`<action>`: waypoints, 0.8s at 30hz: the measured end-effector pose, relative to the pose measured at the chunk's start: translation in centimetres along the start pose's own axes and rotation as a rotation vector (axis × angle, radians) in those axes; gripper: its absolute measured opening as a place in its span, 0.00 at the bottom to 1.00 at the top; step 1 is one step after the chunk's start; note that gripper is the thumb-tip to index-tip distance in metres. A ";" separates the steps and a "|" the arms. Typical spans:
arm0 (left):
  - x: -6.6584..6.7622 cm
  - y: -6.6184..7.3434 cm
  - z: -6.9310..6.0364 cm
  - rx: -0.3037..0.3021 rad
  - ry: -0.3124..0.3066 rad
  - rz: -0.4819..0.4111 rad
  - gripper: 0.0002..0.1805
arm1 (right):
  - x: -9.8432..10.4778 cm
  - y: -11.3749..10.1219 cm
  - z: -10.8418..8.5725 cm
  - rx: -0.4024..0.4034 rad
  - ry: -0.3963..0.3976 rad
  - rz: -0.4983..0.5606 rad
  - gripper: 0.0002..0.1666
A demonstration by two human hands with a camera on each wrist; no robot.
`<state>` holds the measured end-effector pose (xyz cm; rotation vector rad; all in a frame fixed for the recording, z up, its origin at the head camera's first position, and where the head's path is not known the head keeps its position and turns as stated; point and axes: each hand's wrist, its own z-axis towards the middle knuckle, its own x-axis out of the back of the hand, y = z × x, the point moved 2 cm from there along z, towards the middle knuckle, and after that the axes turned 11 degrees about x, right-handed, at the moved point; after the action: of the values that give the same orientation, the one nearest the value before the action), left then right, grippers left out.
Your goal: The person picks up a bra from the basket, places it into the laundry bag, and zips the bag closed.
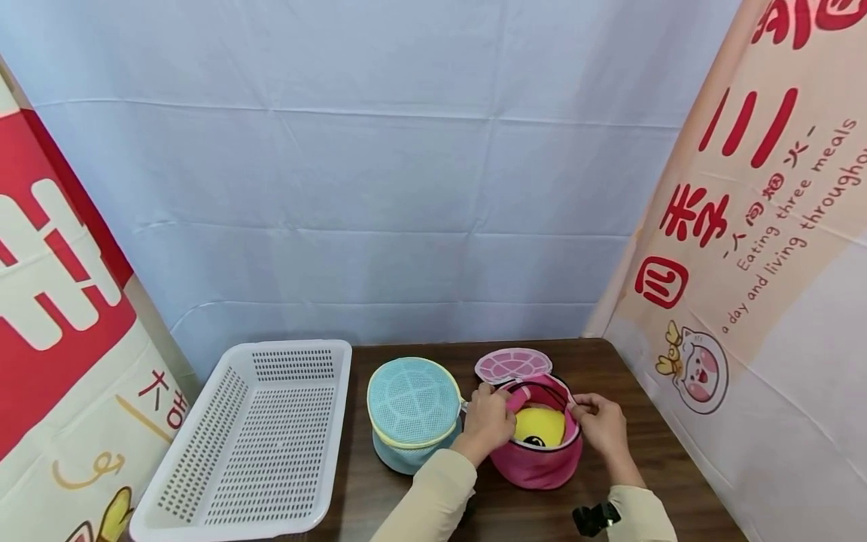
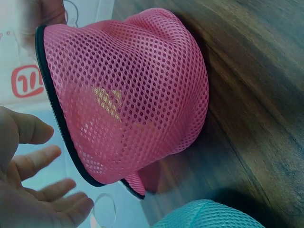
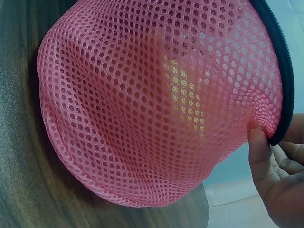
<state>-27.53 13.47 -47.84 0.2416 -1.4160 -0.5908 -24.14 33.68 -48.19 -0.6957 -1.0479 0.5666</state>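
A pink mesh laundry bag [image 1: 536,468] stands on the table with its lid [image 1: 513,366] folded back behind it. Inside lies something yellow [image 1: 539,425] with a black-and-white, eye-like spot, also faintly visible through the mesh in both wrist views. At the bag's dark-edged rim, my right hand [image 1: 601,427] pinches the mesh between thumb and finger, plain in the right wrist view [image 3: 280,173]. My left hand [image 1: 489,418] is at the opposite side of the opening. Seen from the left wrist, that hand [image 2: 35,178] has its fingers spread beside the rim, apart from the fabric.
Just left of the pink bag is a blue mesh bag [image 1: 413,403] with yellow trim, its lid down. A white perforated plastic basket [image 1: 271,444] takes up the table's left side. Cloth hangings [image 1: 379,188] enclose the brown wooden table [image 1: 650,421] behind and at both sides.
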 end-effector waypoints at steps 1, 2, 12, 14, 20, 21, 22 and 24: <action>0.0 -0.1 0.0 0.009 0.004 -0.006 0.14 | 0.0 0.0 0.0 0.000 0.000 0.000 0.12; 0.0 -0.2 0.1 0.020 0.003 -0.013 0.13 | 0.0 0.0 0.0 0.000 0.000 0.001 0.12; 0.0 -1.4 0.6 0.089 -0.094 -0.057 0.05 | 0.0 0.3 0.0 -0.006 -0.004 0.014 0.13; -0.1 -1.6 0.7 0.074 -0.115 -0.075 0.07 | 0.0 0.4 0.1 -0.006 -0.005 0.013 0.13; -0.5 -2.3 0.8 0.068 -0.163 -0.115 0.19 | -0.2 0.6 0.1 0.004 -0.005 -0.001 0.13; -0.6 -2.4 0.8 0.068 -0.171 -0.113 0.20 | -0.3 0.7 0.1 0.003 -0.005 -0.002 0.13; -0.6 -2.4 0.7 0.065 -0.176 -0.111 0.20 | -0.3 0.7 0.0 0.002 -0.007 -0.001 0.13; -0.6 -2.5 0.7 0.059 -0.186 -0.109 0.21 | -0.4 0.8 0.0 0.000 -0.008 -0.002 0.13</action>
<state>-28.88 11.81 -49.49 0.3193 -1.6091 -0.6753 -24.38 33.91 -48.97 -0.6930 -1.0562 0.5683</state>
